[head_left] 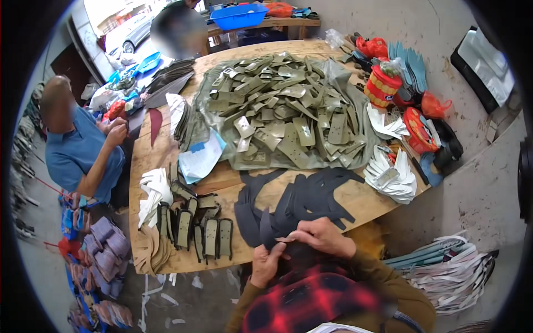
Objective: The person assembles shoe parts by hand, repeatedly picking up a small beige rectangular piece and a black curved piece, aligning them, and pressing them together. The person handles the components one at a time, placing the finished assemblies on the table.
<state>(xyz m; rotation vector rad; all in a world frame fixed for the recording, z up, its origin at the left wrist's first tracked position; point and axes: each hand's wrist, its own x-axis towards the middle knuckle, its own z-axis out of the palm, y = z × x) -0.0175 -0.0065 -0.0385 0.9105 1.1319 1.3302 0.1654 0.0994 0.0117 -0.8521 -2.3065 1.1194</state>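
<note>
At the table's near edge my two hands meet over a dark grey fabric piece (267, 228). My left hand (265, 266) is closed on its lower part, thumb up. My right hand (323, 237) has its fingers curled in a pinch beside the left thumb. A small pale tip shows between the hands; I cannot make out what it is. Just beyond them lies a spread of more dark grey fabric pieces (316, 194). Left of these, several finished-looking olive pads with black edging (211, 237) stand in rows on the table.
A big heap of olive curved plates (300, 111) covers the wooden table's (222, 176) middle. White strips (391, 180) lie right, tan strips (152, 252) left. A red-yellow tub (382, 86) stands far right. A person in blue (86, 155) sits left; bundled straps (444, 272) lie lower right.
</note>
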